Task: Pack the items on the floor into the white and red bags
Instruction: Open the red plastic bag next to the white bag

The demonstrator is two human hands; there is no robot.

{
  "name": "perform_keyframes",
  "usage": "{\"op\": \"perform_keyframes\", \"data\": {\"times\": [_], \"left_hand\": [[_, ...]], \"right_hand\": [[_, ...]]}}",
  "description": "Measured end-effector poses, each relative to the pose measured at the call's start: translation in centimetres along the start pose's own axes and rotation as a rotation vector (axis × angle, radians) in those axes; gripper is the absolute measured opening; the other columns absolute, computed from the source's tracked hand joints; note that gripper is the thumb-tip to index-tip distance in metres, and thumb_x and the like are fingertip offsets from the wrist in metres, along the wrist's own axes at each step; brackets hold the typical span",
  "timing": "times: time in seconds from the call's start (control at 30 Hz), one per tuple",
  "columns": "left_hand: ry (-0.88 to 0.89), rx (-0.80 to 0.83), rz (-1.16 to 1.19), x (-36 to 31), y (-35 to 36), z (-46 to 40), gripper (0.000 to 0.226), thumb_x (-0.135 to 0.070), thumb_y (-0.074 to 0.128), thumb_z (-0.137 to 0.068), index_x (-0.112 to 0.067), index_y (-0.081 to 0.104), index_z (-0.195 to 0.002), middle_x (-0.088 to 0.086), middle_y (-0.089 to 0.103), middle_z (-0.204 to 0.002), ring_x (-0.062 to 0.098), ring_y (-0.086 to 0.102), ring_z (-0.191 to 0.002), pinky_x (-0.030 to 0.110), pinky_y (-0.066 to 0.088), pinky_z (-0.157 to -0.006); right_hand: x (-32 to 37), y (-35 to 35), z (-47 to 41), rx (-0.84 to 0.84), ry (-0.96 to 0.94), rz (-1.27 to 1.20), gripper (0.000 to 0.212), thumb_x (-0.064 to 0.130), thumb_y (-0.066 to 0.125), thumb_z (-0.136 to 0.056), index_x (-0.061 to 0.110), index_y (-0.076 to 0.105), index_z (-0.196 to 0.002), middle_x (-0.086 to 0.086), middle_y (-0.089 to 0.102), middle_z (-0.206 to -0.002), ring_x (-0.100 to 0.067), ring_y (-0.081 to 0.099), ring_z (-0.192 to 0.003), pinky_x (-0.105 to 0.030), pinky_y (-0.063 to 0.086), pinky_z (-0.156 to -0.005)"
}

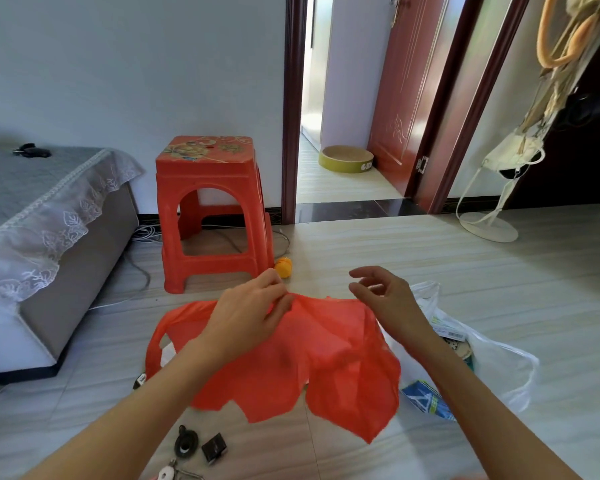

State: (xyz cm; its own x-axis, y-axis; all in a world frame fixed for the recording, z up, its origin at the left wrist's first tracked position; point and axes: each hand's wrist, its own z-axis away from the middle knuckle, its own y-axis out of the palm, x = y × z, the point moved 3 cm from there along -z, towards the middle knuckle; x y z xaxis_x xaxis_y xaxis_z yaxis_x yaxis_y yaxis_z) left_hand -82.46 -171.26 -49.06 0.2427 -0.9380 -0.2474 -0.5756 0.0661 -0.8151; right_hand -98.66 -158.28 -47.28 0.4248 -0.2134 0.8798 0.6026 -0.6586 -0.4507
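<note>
Head view: red bag (326, 358) over floor items

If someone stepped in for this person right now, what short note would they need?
Left hand: pinches the top edge of the red bag, holding it up.
Right hand: open, fingers loosely curled just above the same edge, holding nothing.
White bag: on the floor to the right, with some boxes already inside.
Left to pack: the blue packet beside the white bag and the small black items on the near floor. The red bag looks empty.
</note>
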Motion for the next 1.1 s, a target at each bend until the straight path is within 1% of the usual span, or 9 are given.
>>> {"op": "perform_keyframes", "data": {"times": [0.13, 0.27, 0.33, 0.47, 0.57, 0.67, 0.87, 1.0, 1.1], "left_hand": [[-0.33, 0.03, 0.109, 0.3, 0.7, -0.6, 0.049, -0.05, 0.031, -0.08, -0.019, 0.064, -0.062, -0.003, 0.059, -0.078, 0.018, 0.055, -0.08, 0.038, 0.046, -0.072], [-0.599, 0.04, 0.345, 1.5, 1.0, -1.3, 0.039, -0.024, 0.054, -0.087, -0.015, 0.059, -0.049, -0.002, 0.06, -0.055, 0.005, 0.054, -0.057, 0.014, 0.04, -0.061], [-0.699, 0.02, 0.445, 2.3, 1.3, -1.2, 0.041, -0.033, 0.056, -0.081, -0.003, 0.059, -0.052, 0.012, 0.063, -0.054, 0.013, 0.056, -0.053, 0.028, 0.048, -0.065], [-0.733, -0.011, 0.508, 2.3, 0.7, -1.1, 0.043, -0.035, 0.058, -0.081, -0.012, 0.054, -0.045, 0.005, 0.061, -0.047, 0.016, 0.053, -0.046, 0.034, 0.049, -0.058], [-0.645, 0.17, 0.588, 1.7, 0.0, -0.9, 0.028, -0.029, 0.063, -0.085, -0.012, 0.065, -0.064, -0.003, 0.053, -0.046, 0.006, 0.043, -0.039, 0.018, 0.035, -0.039], [-0.61, 0.279, 0.623, 1.3, -0.2, -0.6, 0.022, -0.027, 0.064, -0.085, -0.007, 0.069, -0.076, -0.002, 0.056, -0.053, 0.007, 0.046, -0.043, 0.018, 0.035, -0.043], [-0.595, -0.035, 0.313, 0.7, -0.4, -1.0, 0.023, -0.028, 0.06, -0.087, -0.013, 0.064, -0.07, -0.003, 0.059, -0.068, 0.012, 0.052, -0.063, 0.024, 0.038, -0.062], [-0.718, -0.088, 0.459, 1.1, 0.0, -1.2, 0.026, -0.026, 0.06, -0.087, -0.014, 0.063, -0.063, -0.004, 0.057, -0.063, 0.015, 0.052, -0.066, 0.025, 0.037, -0.064], [-0.806, -0.115, 0.648, 0.9, 0.0, -1.3, 0.032, -0.023, 0.061, -0.085, -0.019, 0.059, -0.053, -0.004, 0.054, -0.058, 0.012, 0.048, -0.063, 0.027, 0.036, -0.064]], "right_hand": [[5.2, -0.1, 1.9, -0.081, -0.346, 0.197, 0.014, 0.013, 0.071, -0.077, 0.018, 0.068, -0.09, 0.01, 0.053, -0.082, 0.0, 0.053, -0.066, -0.006, 0.04, -0.066], [4.2, 4.8, 4.1, 0.215, -0.25, 0.498, 0.035, 0.028, 0.064, -0.082, 0.019, 0.057, -0.115, 0.004, 0.053, -0.106, -0.015, 0.058, -0.094, -0.027, 0.045, -0.087], [2.5, 6.6, 4.2, 0.227, -0.228, 0.683, 0.04, 0.029, 0.059, -0.083, 0.015, 0.052, -0.12, -0.003, 0.051, -0.118, -0.024, 0.054, -0.106, -0.035, 0.044, -0.091], [1.8, 7.4, 2.7, 0.056, -0.434, 0.873, 0.021, 0.007, 0.075, -0.054, 0.011, 0.067, -0.073, -0.006, 0.063, -0.082, -0.029, 0.062, -0.072, -0.037, 0.049, -0.052], [0.8, 5.3, 0.3, 0.04, -0.338, 0.922, 0.014, 0.009, 0.06, -0.077, 0.012, 0.07, -0.086, -0.008, 0.057, -0.093, -0.03, 0.055, -0.09, -0.035, 0.046, -0.065], [-1.0, 2.6, -1.2, 0.089, -0.138, 0.78, 0.024, 0.015, 0.05, -0.089, 0.019, 0.071, -0.101, -0.005, 0.062, -0.102, -0.026, 0.058, -0.095, -0.03, 0.045, -0.073], [0.1, 1.9, -1.2, 0.026, 0.254, -0.122, 0.023, 0.03, 0.06, -0.087, 0.01, 0.066, -0.096, -0.01, 0.068, -0.105, -0.016, 0.069, -0.072, -0.038, 0.057, -0.079], [0.4, 4.1, 0.4, 0.229, 0.302, 0.287, 0.082, 0.063, 0.057, -0.076, 0.006, 0.041, -0.133, -0.012, 0.047, -0.136, -0.027, 0.05, -0.12, -0.035, 0.042, -0.094], [-0.5, 5.8, 1.2, 0.292, 0.223, 0.657, 0.062, 0.04, 0.069, -0.076, 0.006, 0.045, -0.121, -0.012, 0.041, -0.129, -0.03, 0.047, -0.116, -0.039, 0.044, -0.094]]}}
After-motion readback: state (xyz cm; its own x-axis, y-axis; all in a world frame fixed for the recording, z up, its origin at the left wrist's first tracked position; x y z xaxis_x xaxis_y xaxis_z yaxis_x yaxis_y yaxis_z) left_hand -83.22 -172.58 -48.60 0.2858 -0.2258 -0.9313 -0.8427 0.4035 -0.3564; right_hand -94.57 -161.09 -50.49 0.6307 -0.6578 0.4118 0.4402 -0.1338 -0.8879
